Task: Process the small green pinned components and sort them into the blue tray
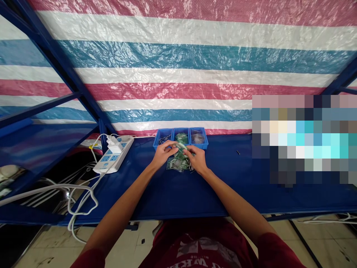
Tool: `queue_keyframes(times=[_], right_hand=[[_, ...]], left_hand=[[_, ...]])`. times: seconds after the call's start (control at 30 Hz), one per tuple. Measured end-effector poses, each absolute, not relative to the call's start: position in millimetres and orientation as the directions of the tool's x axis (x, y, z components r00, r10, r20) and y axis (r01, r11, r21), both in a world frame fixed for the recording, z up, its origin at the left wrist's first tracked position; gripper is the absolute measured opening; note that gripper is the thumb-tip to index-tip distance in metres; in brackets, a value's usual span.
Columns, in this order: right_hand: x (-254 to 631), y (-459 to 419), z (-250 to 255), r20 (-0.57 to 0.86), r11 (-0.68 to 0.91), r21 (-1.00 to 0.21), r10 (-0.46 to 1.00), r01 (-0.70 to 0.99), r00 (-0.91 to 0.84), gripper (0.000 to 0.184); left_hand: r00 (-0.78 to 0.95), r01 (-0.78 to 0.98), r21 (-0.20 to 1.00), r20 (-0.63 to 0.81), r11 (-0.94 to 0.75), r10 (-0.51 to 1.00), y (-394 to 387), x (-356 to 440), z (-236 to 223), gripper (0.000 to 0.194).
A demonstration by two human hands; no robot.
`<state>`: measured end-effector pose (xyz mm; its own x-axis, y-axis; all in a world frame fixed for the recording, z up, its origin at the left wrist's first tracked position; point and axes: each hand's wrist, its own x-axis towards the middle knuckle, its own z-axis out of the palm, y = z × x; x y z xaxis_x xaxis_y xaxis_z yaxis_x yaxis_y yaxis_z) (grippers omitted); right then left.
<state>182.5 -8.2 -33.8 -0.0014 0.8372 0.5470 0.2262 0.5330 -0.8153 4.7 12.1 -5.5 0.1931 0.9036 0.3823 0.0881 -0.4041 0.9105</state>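
Note:
My left hand [164,153] and my right hand [197,158] meet over the blue table, fingers pinched on the two sides of a small clear plastic bag with green marking [182,145]. What the bag holds is too small to make out. Right below it lies a pile of similar green-tinted bags [176,164], with thin metal pieces showing in and beside them. Behind my hands stand three joined blue bins: the left bin [155,143] has dark, thin screw-like pieces, the middle one green bags [182,137], the right one clear bags [197,137].
A white power strip [125,149] with a plugged-in adapter and loose white cables [92,197] lies to the left. One small dark screw-like piece [238,152] rests on the table [231,171] at the right. A blurred-out patch covers the far right. Striped sheeting [178,78] hangs behind.

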Motion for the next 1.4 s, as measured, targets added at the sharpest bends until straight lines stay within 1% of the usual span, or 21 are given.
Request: queue_keyframes(times=[0.07, 0.1, 0.2, 0.27, 0.33, 0.43, 0.53, 0.63, 0.77, 0.8, 0.87, 0.93, 1.0, 1.1, 1.2, 1.3, 1.37, 1.4], right_hand=[[181.5, -9.3, -34.0, 0.508, 0.505, -0.846, 0.861, 0.169, -0.031, 0.021], [181.5, -10.1, -33.5, 0.509, 0.508, -0.844, 0.86, 0.169, -0.043, 0.022], [183.4, -12.6, -30.5, 0.566, 0.561, -0.79, 0.822, 0.245, -0.057, 0.028], [185.5, -13.3, -28.7, 0.607, 0.6, -0.747, 0.791, 0.287, -0.075, 0.034], [187.1, -12.6, -28.1, 0.636, 0.63, -0.709, 0.765, 0.318, -0.099, 0.038], [187.8, -9.7, -29.0, 0.683, 0.66, -0.638, 0.723, 0.397, -0.104, 0.033], [187.5, -6.5, -30.8, 0.71, 0.668, -0.603, 0.699, 0.436, -0.091, 0.024], [187.8, -4.6, -32.7, 0.7, 0.676, -0.622, 0.706, 0.396, -0.106, 0.022], [187.8, -4.9, -34.4, 0.678, 0.681, -0.646, 0.72, 0.345, -0.15, 0.039], [187.5, -5.4, -34.3, 0.667, 0.676, -0.659, 0.728, 0.331, -0.159, 0.041], [186.8, -6.1, -33.5, 0.618, 0.637, -0.719, 0.769, 0.277, -0.164, 0.038], [186.0, -6.1, -32.6, 0.528, 0.549, -0.815, 0.836, 0.186, -0.151, 0.031], [185.2, -5.1, -32.4, 0.426, 0.443, -0.891, 0.891, 0.098, -0.153, 0.028], [183.9, -2.6, -33.6, 0.337, 0.346, -0.938, 0.92, 0.011, -0.2, 0.029], [183.0, -1.1, -34.3, 0.301, 0.297, -0.954, 0.936, -0.046, -0.183, 0.031], [183.5, -2.0, -32.2, 0.289, 0.288, -0.957, 0.951, -0.019, -0.107, 0.033], [184.6, -3.8, -29.2, 0.312, 0.316, -0.946, 0.947, 0.066, -0.074, 0.031], [185.4, -4.9, -27.4, 0.332, 0.336, -0.933, 0.942, 0.126, -0.054, 0.031]], left_hand=[[0.194, 0.089, 0.912, 0.379, -0.401, 0.905, 13.4, 5.5, -6.0, 0.035], [0.214, 0.081, 0.919, 0.362, -0.386, 0.907, 13.8, 5.5, -5.8, 0.035], [0.24, 0.05, 0.936, 0.326, -0.347, 0.914, 13.2, 4.6, -3.1, 0.034], [0.205, 0.039, 0.94, 0.324, -0.339, 0.924, 11.9, 3.6, -0.7, 0.034], [0.182, 0.036, 0.945, 0.313, -0.325, 0.932, 10.5, 3.0, 1.1, 0.039], [0.218, 0.025, 0.959, 0.271, -0.283, 0.938, 9.1, 3.2, 1.5, 0.044], [0.257, -0.02, 0.966, 0.253, -0.256, 0.933, 8.7, 4.6, 0.1, 0.035], [0.264, -0.097, 0.969, 0.246, -0.228, 0.933, 8.4, 6.1, -0.4, 0.032], [0.247, -0.165, 0.965, 0.242, -0.205, 0.938, 9.4, 5.9, -1.0, 0.029], [0.243, -0.156, 0.964, 0.251, -0.217, 0.937, 10.0, 5.3, -1.4, 0.029], [0.239, -0.095, 0.959, 0.283, -0.267, 0.929, 11.2, 3.7, -2.1, 0.028], [0.25, 0.008, 0.942, 0.323, -0.335, 0.913, 11.8, 2.1, -1.9, 0.027], [0.286, 0.099, 0.914, 0.352, -0.393, 0.891, 11.3, 0.8, -0.3, 0.028], [0.317, 0.15, 0.892, 0.366, -0.427, 0.875, 9.2, -0.1, 3.1, 0.031], [0.277, 0.128, 0.902, 0.367, -0.412, 0.888, 7.8, -1.0, 5.1, 0.035], [0.313, 0.126, 0.927, 0.3, -0.352, 0.901, 9.0, -1.5, 3.6, 0.041], [0.329, 0.144, 0.937, 0.257, -0.317, 0.909, 12.1, -1.4, 0.8, 0.038], [0.308, 0.149, 0.938, 0.256, -0.312, 0.916, 14.7, -1.3, -0.5, 0.036]])
